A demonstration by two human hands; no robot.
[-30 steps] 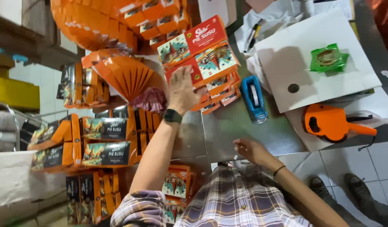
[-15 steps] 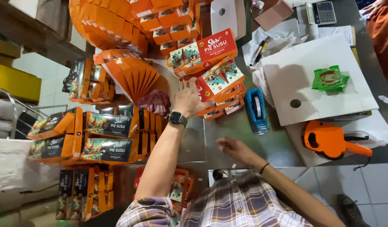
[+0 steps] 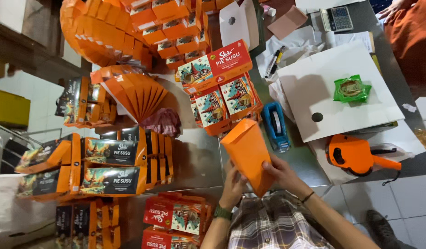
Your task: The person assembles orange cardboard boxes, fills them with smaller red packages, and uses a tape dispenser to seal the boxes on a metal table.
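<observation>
A flat orange carton blank [image 3: 247,154] is held up over the steel table [image 3: 201,157], close to my chest. My left hand [image 3: 233,186], with a dark watch on its wrist, grips the blank's lower left edge. My right hand [image 3: 282,173] grips its lower right side. Just beyond the blank stands a pile of red and orange printed boxes [image 3: 220,90]. A fan of flat orange blanks [image 3: 139,94] lies to the left of that pile.
A blue tape dispenser [image 3: 275,127] sits right of the blank. An orange price-label gun [image 3: 356,157], white cardboard [image 3: 337,92] with a green packet [image 3: 351,88], a calculator [image 3: 336,18] and papers lie at right. Stacks of dark and orange boxes [image 3: 100,166] fill the left.
My left hand left the red box pile and came back toward me. Both hands now hold a flat orange blank that was not in them before. The view has shifted.
</observation>
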